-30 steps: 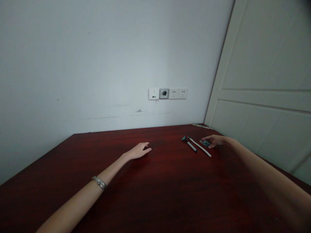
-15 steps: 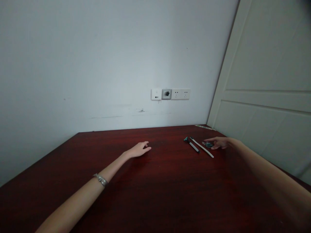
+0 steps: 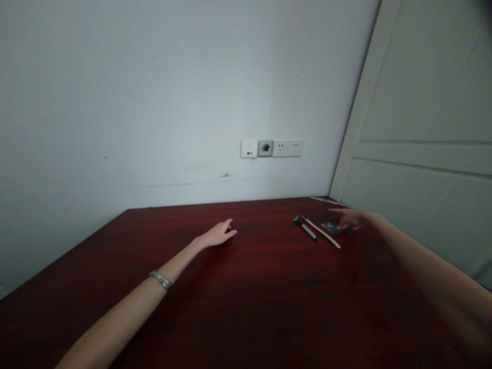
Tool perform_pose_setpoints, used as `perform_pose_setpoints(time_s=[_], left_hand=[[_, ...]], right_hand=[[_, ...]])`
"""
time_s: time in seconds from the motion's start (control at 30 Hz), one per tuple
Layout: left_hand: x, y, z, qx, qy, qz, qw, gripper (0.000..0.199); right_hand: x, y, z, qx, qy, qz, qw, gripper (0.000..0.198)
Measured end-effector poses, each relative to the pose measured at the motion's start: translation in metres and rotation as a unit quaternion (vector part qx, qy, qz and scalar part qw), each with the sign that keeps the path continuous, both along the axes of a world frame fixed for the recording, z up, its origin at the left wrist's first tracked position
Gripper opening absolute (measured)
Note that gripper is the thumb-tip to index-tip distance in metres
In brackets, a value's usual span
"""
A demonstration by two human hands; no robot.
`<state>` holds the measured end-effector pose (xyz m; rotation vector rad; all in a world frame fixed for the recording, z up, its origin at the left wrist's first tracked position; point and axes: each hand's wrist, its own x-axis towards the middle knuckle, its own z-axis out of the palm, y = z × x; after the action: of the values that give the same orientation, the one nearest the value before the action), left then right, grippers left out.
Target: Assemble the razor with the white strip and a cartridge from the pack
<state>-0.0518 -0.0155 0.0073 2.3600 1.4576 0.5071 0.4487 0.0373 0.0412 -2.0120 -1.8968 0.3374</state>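
A small see-through and green thing lies on the right side of the counter, toward the back. It is too small and blurry to tell what it is. The right hand is just beside it. That hand is open, with one long finger pointing left and the thumb down low by the small thing. I can't tell if the thumb is touching it. To the left of the small thing lies a long, thin white stick with a dark tip, and next to that is a razor with a gray handle and a green head. They lie slanted, side by side. The left hand is well apart from these things. It is open too, with a gap between the thumb and the fingers, and it is over the counter. A silver bracelet is on the left arm. The counter is dark red and shiny. A thin strip lies at its back right corner. Behind is a white wall with sockets and some dark marks. A pale panel stands on the right.
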Motion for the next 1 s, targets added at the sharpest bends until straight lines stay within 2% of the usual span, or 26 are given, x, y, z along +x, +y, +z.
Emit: perform_pose_setpoints(time_s=[0.07,0.1,0.2,0.3,0.43,0.6,0.7,0.83,1.0], left_hand=[[-0.008,0.004,-0.002,0.004,0.011,0.018,1.000,0.070],[-0.012,0.006,-0.003,0.009,0.017,0.026,0.999,0.071],[-0.026,0.007,-0.006,0.023,0.024,0.064,0.997,0.072],[-0.039,0.003,-0.012,0.019,0.002,0.102,0.995,0.073],[-0.052,-0.002,-0.020,0.019,-0.007,0.135,0.991,0.072],[-0.063,-0.007,-0.035,0.043,0.044,0.149,0.987,0.070],[-0.067,-0.011,-0.043,0.045,0.047,0.164,0.984,0.067],[-0.065,-0.019,-0.047,0.061,0.054,0.174,0.981,0.062],[-0.058,-0.027,-0.045,0.074,0.081,0.166,0.980,0.059]], right_hand=[[-0.004,0.006,0.012,-0.112,0.025,-0.011,0.993,0.075],[-0.008,0.010,0.019,-0.136,0.027,-0.003,0.990,0.078],[-0.032,0.019,0.036,-0.107,-0.002,0.059,0.992,0.075],[-0.072,0.019,0.048,-0.053,-0.051,0.128,0.989,0.066],[-0.133,0.009,0.051,0.028,-0.104,0.247,0.963,0.047],[-0.193,-0.010,0.037,0.063,-0.096,0.363,0.925,0.043],[-0.216,-0.022,0.022,0.084,-0.085,0.395,0.911,0.040],[-0.235,-0.032,-0.004,0.092,-0.078,0.392,0.912,0.035],[-0.250,-0.040,-0.038,0.129,-0.064,0.350,0.926,0.035]])
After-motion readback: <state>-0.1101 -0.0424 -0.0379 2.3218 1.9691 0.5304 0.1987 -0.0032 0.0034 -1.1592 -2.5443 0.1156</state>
